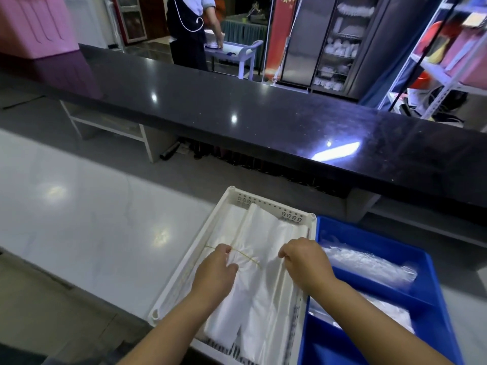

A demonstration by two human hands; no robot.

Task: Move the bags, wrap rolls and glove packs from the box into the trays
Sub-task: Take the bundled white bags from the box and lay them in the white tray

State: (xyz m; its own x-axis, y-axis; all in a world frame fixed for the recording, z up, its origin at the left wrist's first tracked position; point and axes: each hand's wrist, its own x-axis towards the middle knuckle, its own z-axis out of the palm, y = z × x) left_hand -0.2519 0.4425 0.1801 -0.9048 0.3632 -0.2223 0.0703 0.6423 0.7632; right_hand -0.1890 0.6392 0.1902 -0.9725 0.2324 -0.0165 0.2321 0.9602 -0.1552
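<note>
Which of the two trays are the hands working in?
The white tray, left of the blue tray: the left hand and the right hand grip the white bags in it. The blue one holds only clear packs.

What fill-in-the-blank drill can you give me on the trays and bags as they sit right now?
1. The blue tray stands to the ____ of the white tray.
2. The bags lie in the ____ tray.
3. A ____ rubber band runs round the bags, next to the left hand.

Missing words: right; white; yellow.
</note>
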